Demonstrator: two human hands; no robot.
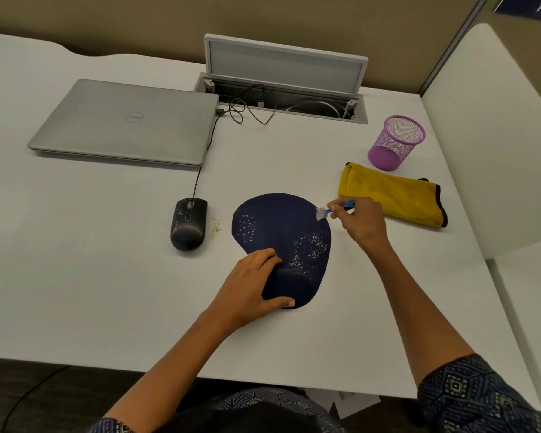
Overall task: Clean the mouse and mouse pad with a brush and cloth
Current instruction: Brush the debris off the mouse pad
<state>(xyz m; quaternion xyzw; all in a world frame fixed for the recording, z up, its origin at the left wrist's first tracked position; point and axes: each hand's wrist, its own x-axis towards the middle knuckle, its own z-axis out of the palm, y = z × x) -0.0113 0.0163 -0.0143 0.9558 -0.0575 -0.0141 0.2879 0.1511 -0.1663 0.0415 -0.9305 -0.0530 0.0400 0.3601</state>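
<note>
Lying flat near the middle of the frame on the white desk [75, 260]: one dark navy, rounded fabric mouse pad [281, 226] with a raised wrist rest at its near end. Speckled with pale crumbs toward its right and lower middle, plus a cluster of small light dots at upper left. Pinned at the lower left edge by the left hand [250, 289], fingers spread over the wrist rest, thumb along the near rim. Pinched in the closed fingers of the right hand [361, 221], at the pad's upper right edge: one small blue-handled brush with pale bristles [334, 209], bristles touching the rim.

Sitting just left of the pad: one black corded computer mouse [188, 225], smudged on top, with a small scatter of brownish crumbs [215, 228] between it and the pad. Folded at right of centre, just beyond the right hand: one yellow microfibre cloth with dark edging [397, 195]. Standing behind the cloth: one purple mesh pen cup [395, 142]. Resting closed at upper left: one silver laptop [128, 120]. Propped open at upper centre: one grey cable hatch [281, 76], wires inside.
</note>
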